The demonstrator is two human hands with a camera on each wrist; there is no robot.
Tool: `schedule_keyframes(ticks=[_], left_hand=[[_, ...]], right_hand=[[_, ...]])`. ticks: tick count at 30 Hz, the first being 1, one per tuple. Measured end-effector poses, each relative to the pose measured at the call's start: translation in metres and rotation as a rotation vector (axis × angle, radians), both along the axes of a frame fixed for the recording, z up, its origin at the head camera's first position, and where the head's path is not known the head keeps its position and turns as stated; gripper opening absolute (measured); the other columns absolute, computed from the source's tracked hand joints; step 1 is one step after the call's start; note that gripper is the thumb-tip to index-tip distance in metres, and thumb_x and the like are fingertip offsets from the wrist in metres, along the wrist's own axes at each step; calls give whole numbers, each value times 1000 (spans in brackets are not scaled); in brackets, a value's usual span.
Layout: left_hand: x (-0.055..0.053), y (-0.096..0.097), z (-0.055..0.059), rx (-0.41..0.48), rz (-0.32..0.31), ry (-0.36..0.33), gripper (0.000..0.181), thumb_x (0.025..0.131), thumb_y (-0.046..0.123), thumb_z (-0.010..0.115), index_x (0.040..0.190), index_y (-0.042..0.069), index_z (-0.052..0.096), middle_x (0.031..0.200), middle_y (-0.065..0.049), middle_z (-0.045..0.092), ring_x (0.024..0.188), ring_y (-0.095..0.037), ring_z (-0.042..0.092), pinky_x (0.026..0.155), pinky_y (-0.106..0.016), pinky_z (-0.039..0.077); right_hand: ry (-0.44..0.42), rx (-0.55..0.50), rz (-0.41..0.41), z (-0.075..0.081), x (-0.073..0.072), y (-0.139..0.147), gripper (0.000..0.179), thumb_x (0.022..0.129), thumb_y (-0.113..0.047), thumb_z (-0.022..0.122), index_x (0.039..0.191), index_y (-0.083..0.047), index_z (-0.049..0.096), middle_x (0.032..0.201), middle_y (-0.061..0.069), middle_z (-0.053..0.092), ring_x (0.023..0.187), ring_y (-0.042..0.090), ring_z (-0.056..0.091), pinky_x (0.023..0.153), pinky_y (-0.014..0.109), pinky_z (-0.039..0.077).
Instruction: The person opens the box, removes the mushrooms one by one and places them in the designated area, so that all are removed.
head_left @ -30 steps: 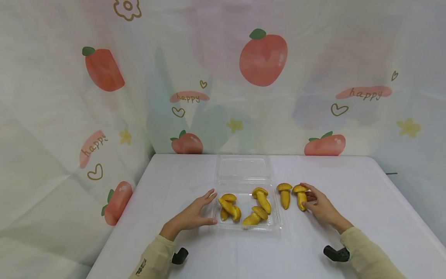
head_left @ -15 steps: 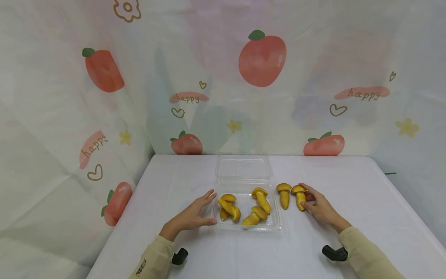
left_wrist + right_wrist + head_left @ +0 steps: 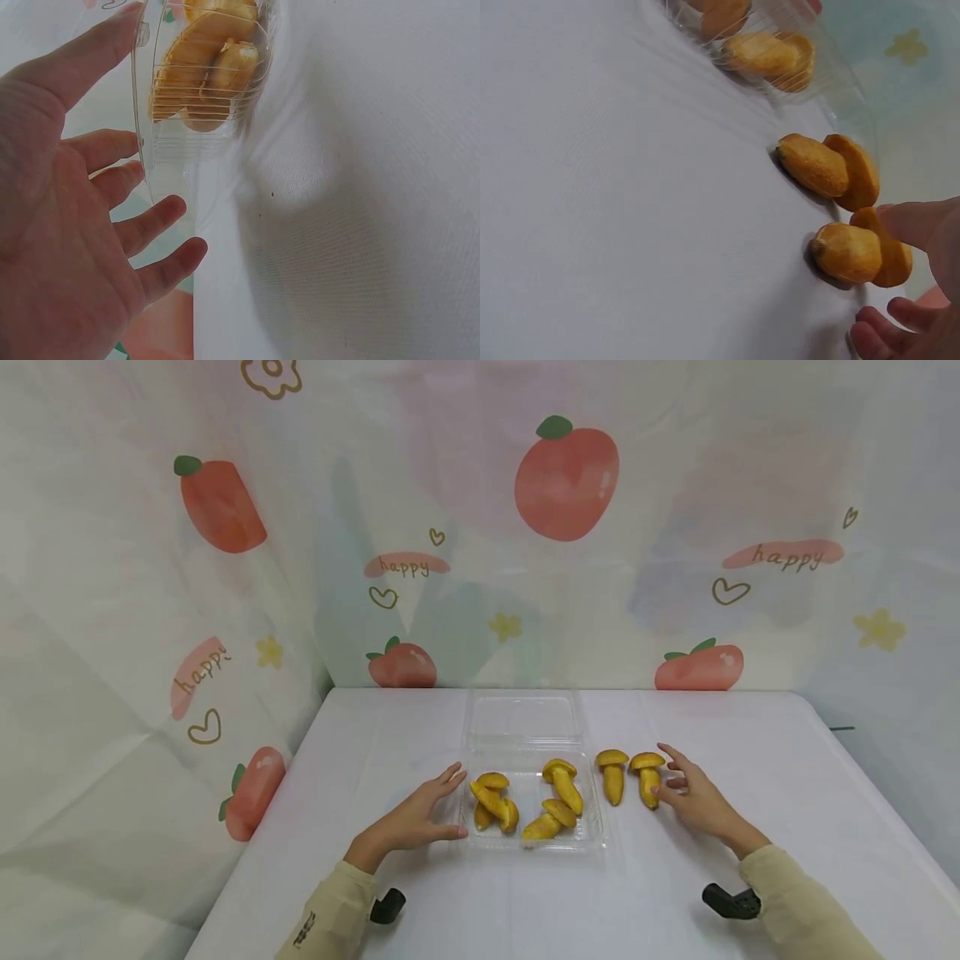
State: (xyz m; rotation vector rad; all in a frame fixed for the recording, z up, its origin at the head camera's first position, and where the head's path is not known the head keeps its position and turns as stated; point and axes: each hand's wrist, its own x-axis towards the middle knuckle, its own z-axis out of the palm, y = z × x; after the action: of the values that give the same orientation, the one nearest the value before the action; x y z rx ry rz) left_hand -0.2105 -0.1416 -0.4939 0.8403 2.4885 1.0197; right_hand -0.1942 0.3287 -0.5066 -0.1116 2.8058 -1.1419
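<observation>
A clear plastic clamshell box [image 3: 517, 843] lies with its lid [image 3: 523, 720] folded back and several yellow mushrooms [image 3: 564, 787] inside. My left hand [image 3: 408, 817] is at its left side, fingers spread, thumb and some fingertips right at the rim [image 3: 142, 161] in the left wrist view. To the right of the box, two more mushrooms lie on the table, caps pointing away: an inner one [image 3: 613, 777] and an outer one [image 3: 648, 781]. Beside the outer mushroom is my right hand [image 3: 701, 802], fingers parted, its thumb [image 3: 919, 221] overlapping the cap in the right wrist view.
A white cloth covers the table [image 3: 525, 910]. Behind it and at the left hang printed curtains [image 3: 465, 485] with fruit pictures. Black devices stick out below the left [image 3: 387, 907] and right [image 3: 729, 902] sleeves.
The right hand's fingers have spread away from the outer mushroom, and the hand has shifted slightly right. The mushroom stays on the table. My left hand holds its place.
</observation>
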Motion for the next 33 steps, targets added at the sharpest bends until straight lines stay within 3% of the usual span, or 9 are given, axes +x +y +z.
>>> schedule_keyframes(ticks=[8, 16, 26, 33], left_hand=[[0, 0, 3, -11, 3, -7, 89, 90, 31, 77, 160, 6, 28, 171, -15, 14, 156, -40, 19, 122, -64, 23], [0, 1, 5, -10, 10, -13, 88, 90, 30, 77, 160, 6, 28, 171, -14, 14, 156, -40, 18, 122, -64, 23], [0, 2, 2, 2, 4, -8, 88, 90, 29, 77, 160, 5, 28, 171, -15, 14, 157, -40, 18, 123, -63, 23], [3, 2, 4, 12, 4, -4, 88, 91, 29, 77, 159, 4, 28, 171, -16, 13, 156, -40, 18, 122, -64, 23]], right_hand=[[-7, 2, -11, 24, 3, -2, 76, 103, -27, 59, 160, -2, 15, 147, 41, 32, 125, 56, 43, 96, 68, 46], [98, -43, 16, 42, 5, -22, 69, 103, -22, 59, 158, -1, 23, 146, 39, 39, 127, 54, 45, 99, 64, 47], [144, -140, 72, 54, 12, -53, 67, 102, -22, 60, 158, -5, 27, 143, 34, 45, 126, 49, 48, 103, 66, 46], [187, -195, 152, 59, 15, -77, 63, 102, -14, 60, 156, -5, 31, 141, 31, 49, 122, 47, 53, 97, 57, 51]])
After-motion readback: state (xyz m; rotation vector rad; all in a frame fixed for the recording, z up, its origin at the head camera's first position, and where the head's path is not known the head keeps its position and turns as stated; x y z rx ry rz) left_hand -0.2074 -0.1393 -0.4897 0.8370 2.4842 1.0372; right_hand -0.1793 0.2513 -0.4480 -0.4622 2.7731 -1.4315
